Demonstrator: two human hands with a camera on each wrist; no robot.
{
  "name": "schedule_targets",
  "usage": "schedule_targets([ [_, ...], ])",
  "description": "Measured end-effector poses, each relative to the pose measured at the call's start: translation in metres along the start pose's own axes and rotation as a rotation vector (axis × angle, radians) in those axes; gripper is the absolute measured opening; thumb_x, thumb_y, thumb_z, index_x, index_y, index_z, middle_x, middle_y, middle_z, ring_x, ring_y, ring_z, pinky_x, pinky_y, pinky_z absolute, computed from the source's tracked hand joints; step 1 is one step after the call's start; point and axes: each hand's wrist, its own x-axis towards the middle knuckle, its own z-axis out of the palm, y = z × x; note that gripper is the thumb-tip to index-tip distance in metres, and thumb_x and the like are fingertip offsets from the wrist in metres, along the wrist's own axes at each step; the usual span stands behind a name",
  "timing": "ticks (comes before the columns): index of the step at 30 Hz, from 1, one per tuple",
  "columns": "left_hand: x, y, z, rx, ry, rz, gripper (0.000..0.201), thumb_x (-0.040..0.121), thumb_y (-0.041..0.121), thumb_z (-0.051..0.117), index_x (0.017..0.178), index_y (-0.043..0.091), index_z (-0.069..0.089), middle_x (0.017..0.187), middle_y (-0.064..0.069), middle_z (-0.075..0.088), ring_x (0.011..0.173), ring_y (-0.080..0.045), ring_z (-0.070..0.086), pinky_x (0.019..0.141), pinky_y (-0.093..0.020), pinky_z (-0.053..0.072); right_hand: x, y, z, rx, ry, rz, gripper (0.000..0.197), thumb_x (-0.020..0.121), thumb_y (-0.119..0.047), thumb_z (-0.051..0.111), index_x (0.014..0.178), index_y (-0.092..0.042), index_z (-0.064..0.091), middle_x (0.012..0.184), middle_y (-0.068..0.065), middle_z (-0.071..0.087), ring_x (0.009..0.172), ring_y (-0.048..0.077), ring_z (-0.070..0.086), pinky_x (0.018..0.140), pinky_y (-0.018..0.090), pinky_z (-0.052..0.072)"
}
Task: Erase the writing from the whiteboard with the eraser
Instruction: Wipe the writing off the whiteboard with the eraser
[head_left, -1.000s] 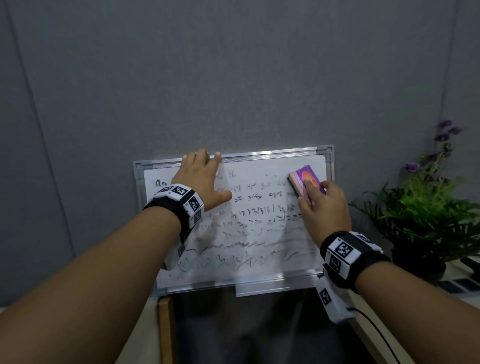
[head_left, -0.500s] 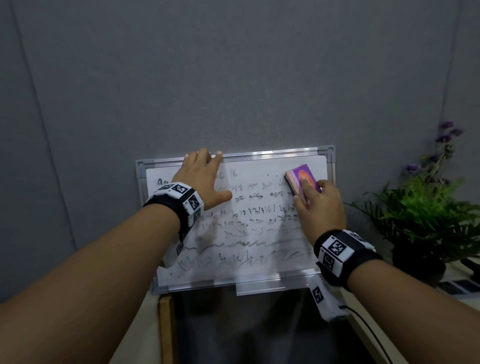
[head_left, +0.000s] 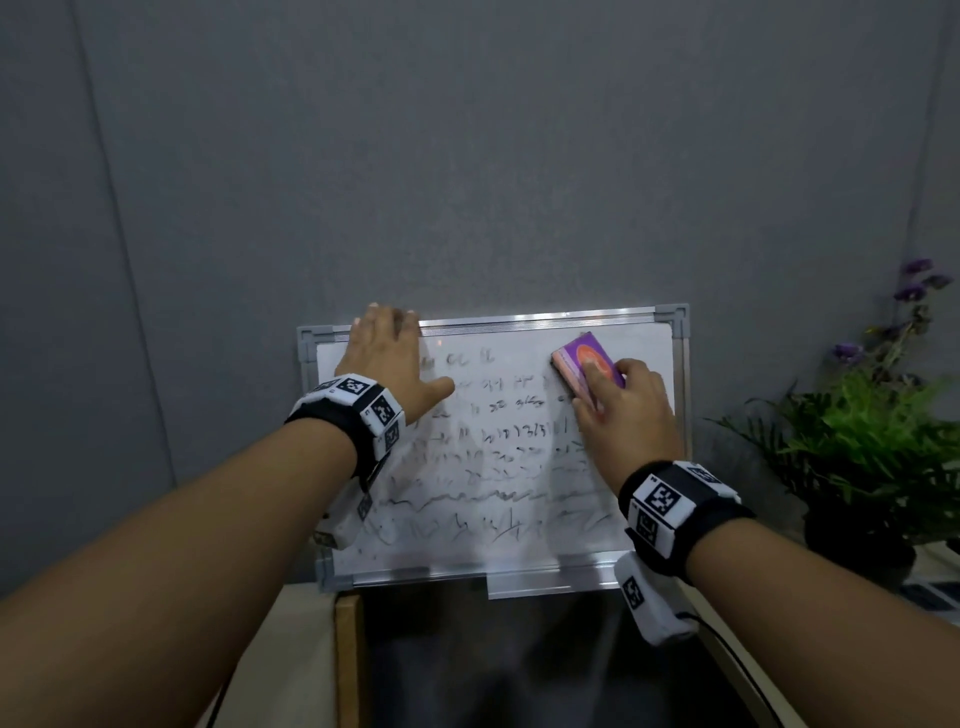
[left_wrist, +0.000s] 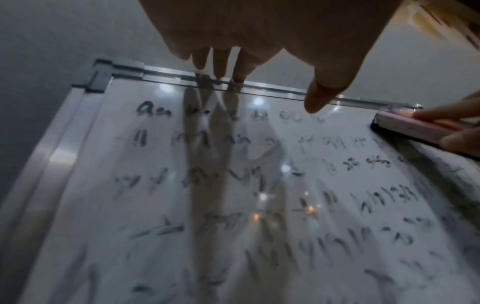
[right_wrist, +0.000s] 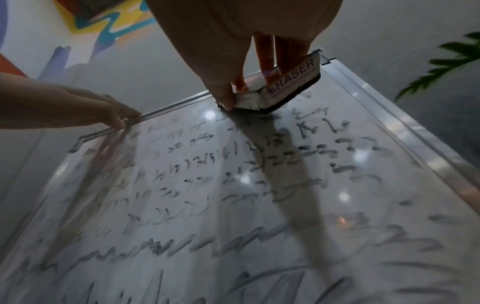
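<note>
The left hand (head_left: 387, 358) hides the whiteboard's (head_left: 498, 551) smeared, illegible top-left writing (head_left: 493, 457)

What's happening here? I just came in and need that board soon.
A person is wiping a white, metal-framed whiteboard leaning against the grey wall. The right hand grips a purple block eraser against the board's upper right area, which looks clean. The left hand rests open on the top edge, steadying it. Smeared black writing covers most of the surface.
</note>
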Motion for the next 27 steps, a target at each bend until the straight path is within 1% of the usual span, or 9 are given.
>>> schedule_targets([
  [4,-0.005,-0.004,-0.001,0.026,-0.025,0.020,0.096,0.080,0.057,0.058,0.151,0.010,0.011,0.152,-0.011,0.019,0.142,-0.030,0.015,0.118,-0.041,0.016,-0.005,-0.011,0.008,-0.051,-0.040,-0.098,0.044,0.087,-0.028,0.062,0.129,-0.016,0.054,0.121,0.015,0.053,0.104,0.030,0.047,0.075,0.038,0.049],
  [7,-0.003,-0.008,-0.003,0.020,-0.048,0.025,0.096,0.081,0.057,0.056,0.152,0.010,0.010,0.152,-0.009,0.019,0.143,-0.029,0.015,0.117,-0.041,0.020,-0.010,-0.006,0.014,-0.047,-0.017,-0.096,0.043,0.083,-0.026,0.066,0.124,-0.015,0.057,0.115,0.016,0.056,0.097,0.031,0.050,0.069,0.037,0.049],
  [9,-0.002,-0.010,-0.005,0.035,-0.070,0.043,0.096,0.082,0.058,0.055,0.152,0.010,0.010,0.151,-0.009,0.020,0.141,-0.028,0.017,0.115,-0.041,0.026,-0.011,-0.005,0.014,-0.048,0.002,-0.090,0.044,0.083,-0.025,0.066,0.125,-0.014,0.057,0.116,0.017,0.056,0.098,0.032,0.050,0.070,0.037,0.049],
  [12,-0.002,-0.013,-0.005,0.042,-0.081,0.066,0.096,0.082,0.057,0.055,0.152,0.011,0.009,0.150,-0.008,0.021,0.140,-0.027,0.019,0.113,-0.040,0.027,-0.008,-0.013,0.014,-0.004,0.012,-0.054,0.045,0.085,-0.024,0.065,0.128,-0.015,0.055,0.119,0.016,0.053,0.104,0.032,0.048,0.075,0.039,0.050],
  [14,-0.001,-0.015,-0.005,0.029,-0.078,0.071,0.095,0.081,0.056,0.055,0.152,0.012,0.010,0.149,-0.007,0.022,0.138,-0.026,0.021,0.113,-0.040,0.027,-0.008,-0.022,0.016,-0.003,0.008,-0.086,0.046,0.084,-0.024,0.066,0.127,-0.015,0.055,0.118,0.016,0.053,0.102,0.031,0.049,0.073,0.039,0.050],
  [18,0.001,-0.019,-0.003,0.037,-0.075,0.087,0.095,0.081,0.056,0.056,0.152,0.012,0.011,0.147,-0.007,0.024,0.137,-0.026,0.023,0.112,-0.039,0.028,-0.018,-0.029,0.025,-0.063,-0.009,-0.187,0.044,0.079,-0.023,0.072,0.119,-0.013,0.060,0.112,0.016,0.057,0.092,0.030,0.052,0.064,0.035,0.048],
  [23,0.001,-0.019,-0.003,0.058,-0.071,0.100,0.095,0.081,0.055,0.057,0.152,0.013,0.011,0.145,-0.005,0.025,0.136,-0.025,0.023,0.110,-0.038,0.029,-0.015,-0.018,0.023,-0.067,0.024,-0.148,0.044,0.081,-0.023,0.069,0.122,-0.013,0.059,0.114,0.018,0.056,0.095,0.032,0.051,0.067,0.038,0.049],
  [25,0.001,-0.018,-0.002,0.064,-0.069,0.100,0.095,0.080,0.055,0.057,0.152,0.013,0.010,0.145,-0.005,0.025,0.135,-0.025,0.024,0.109,-0.039,0.031,-0.009,-0.021,0.021,-0.035,0.043,-0.125,0.044,0.081,-0.022,0.070,0.123,-0.012,0.059,0.114,0.018,0.056,0.097,0.033,0.050,0.068,0.039,0.050],
  [27,0.001,-0.018,-0.001,0.073,-0.061,0.098,0.095,0.080,0.055,0.057,0.152,0.013,0.011,0.144,-0.004,0.026,0.134,-0.025,0.025,0.108,-0.038,0.033,-0.008,-0.028,0.023,-0.032,0.035,-0.149,0.045,0.081,-0.023,0.070,0.123,-0.012,0.059,0.114,0.017,0.056,0.097,0.032,0.051,0.067,0.038,0.050],
])
